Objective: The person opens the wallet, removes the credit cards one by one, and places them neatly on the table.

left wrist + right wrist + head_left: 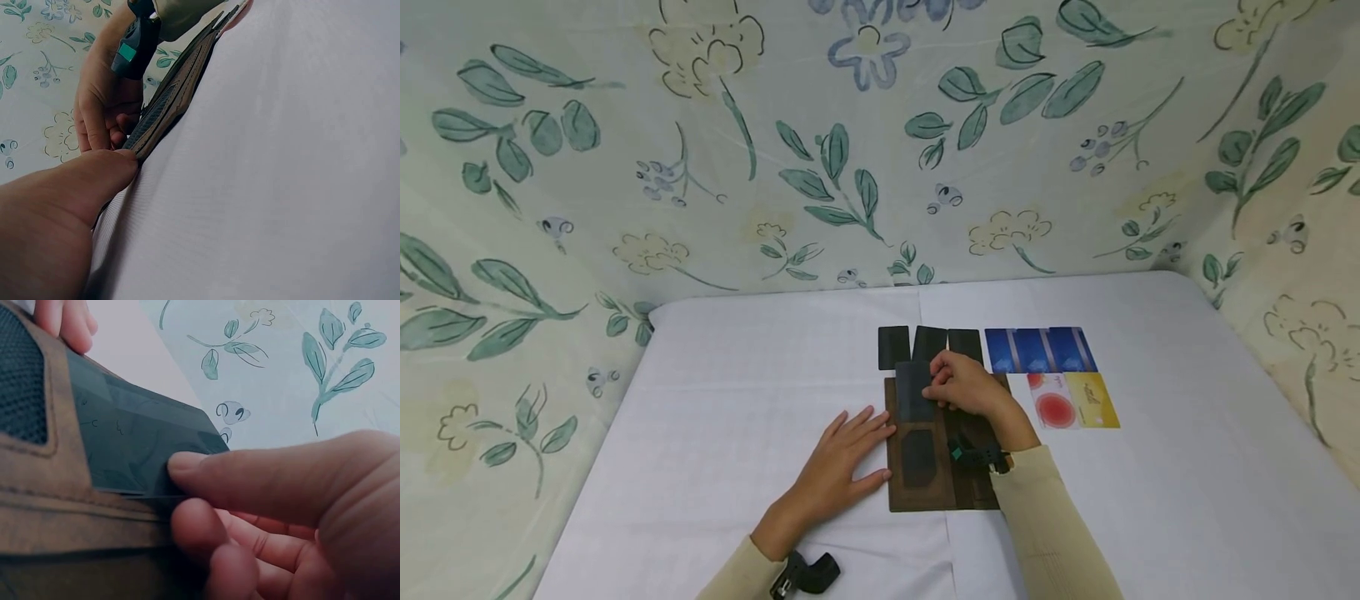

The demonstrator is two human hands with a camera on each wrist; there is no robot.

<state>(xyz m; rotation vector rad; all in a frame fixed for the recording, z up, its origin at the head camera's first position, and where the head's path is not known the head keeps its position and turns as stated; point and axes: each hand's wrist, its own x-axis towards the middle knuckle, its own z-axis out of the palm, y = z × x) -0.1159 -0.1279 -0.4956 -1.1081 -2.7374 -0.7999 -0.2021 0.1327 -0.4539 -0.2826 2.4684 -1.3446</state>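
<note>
A brown wallet (922,498) lies opened flat on the white table, with a dark mesh window (919,458) in its left half. My right hand (966,385) pinches a dark glossy card (913,392) at its right edge. In the right wrist view the thumb lies on top of the card (125,434), and its near end runs under the brown edge of a wallet slot. My left hand (842,467) rests with spread, straight fingers along the wallet's left edge. The left wrist view shows its thumb (119,165) touching the wallet's edge.
Beyond the wallet lie three black cards (893,347) in a row, and right of them three blue cards (1032,352). A white card with a red circle (1054,407) and a yellow card (1093,400) lie right of the wallet. Floral cloth (850,167) hangs behind the table.
</note>
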